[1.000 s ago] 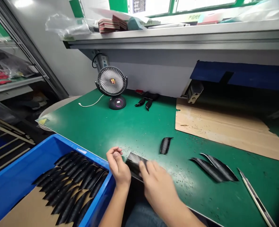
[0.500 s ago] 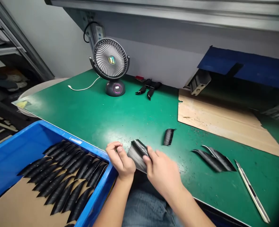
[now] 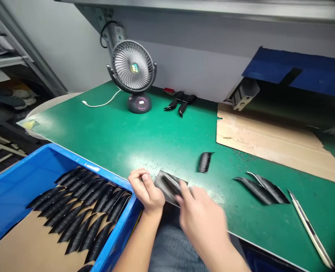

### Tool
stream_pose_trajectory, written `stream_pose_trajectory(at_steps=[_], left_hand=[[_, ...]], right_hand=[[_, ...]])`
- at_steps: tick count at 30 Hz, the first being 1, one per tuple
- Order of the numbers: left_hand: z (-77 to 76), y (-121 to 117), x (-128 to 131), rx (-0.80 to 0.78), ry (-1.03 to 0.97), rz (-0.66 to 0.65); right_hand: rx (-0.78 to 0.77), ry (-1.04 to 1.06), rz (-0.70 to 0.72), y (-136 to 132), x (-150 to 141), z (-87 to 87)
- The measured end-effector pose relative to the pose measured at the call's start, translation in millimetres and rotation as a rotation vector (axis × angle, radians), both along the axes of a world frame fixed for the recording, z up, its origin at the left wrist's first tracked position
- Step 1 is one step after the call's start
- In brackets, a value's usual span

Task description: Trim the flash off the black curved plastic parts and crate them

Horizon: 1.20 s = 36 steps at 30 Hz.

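Note:
Both hands meet over the near edge of the green table [image 3: 145,139]. My left hand [image 3: 146,190] is closed, pinching the left end of a flat stack of black curved strips [image 3: 167,183]. My right hand [image 3: 203,217] is blurred by motion; its fingers lie on the right part of the same stack. A small black ribbed piece [image 3: 205,162] lies just beyond the hands. Two long black curved strips [image 3: 259,187] rest to the right.
A blue bin [image 3: 22,177] at the lower left holds several black curved strips on cardboard. A desk fan [image 3: 133,73] with a white cable stands at the back, black parts [image 3: 180,104] beside it. Cardboard sheet [image 3: 269,143] at right; a thin metal blade [image 3: 312,234] near the right edge.
The view tilted down and closer to the table. My right hand slid back along the stack toward me and is now blurred; my left hand kept its pinch on the stack's left end.

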<state>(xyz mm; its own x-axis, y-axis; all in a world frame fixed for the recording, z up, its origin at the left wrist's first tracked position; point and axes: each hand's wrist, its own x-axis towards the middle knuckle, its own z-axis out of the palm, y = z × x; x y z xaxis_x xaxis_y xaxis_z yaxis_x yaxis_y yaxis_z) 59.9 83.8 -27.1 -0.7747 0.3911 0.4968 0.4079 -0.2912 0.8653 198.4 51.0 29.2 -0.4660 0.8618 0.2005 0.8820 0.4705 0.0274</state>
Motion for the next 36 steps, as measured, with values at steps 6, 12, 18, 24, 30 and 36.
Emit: stream_pose_trajectory(at_steps=[6,12,18,24,30,36], left_hand=[[1.2,0,1,0.016,-0.003,-0.012],[2.2,1,1,0.041,-0.014,-0.019],[1.5,-1,0,0.019,-0.005,-0.026],[-0.5,-1,0,-0.006,0.026,-0.037],[-2.5,1,0,-0.012,0.042,-0.017],[-2.5,1,1,0.003,0.046,-0.017]], right_hand=[[0.124,-0.103,0.103,-12,3,-1.0],[0.041,-0.013,0.060,-12,5,-3.8],[-0.209,0.048,-0.025,-1,18,4.1],[-0.196,0.042,-0.024,9,10,8.7],[-0.156,0.009,-0.025,3,10,8.4],[0.060,-0.018,-0.003,-15,-2,-1.6]])
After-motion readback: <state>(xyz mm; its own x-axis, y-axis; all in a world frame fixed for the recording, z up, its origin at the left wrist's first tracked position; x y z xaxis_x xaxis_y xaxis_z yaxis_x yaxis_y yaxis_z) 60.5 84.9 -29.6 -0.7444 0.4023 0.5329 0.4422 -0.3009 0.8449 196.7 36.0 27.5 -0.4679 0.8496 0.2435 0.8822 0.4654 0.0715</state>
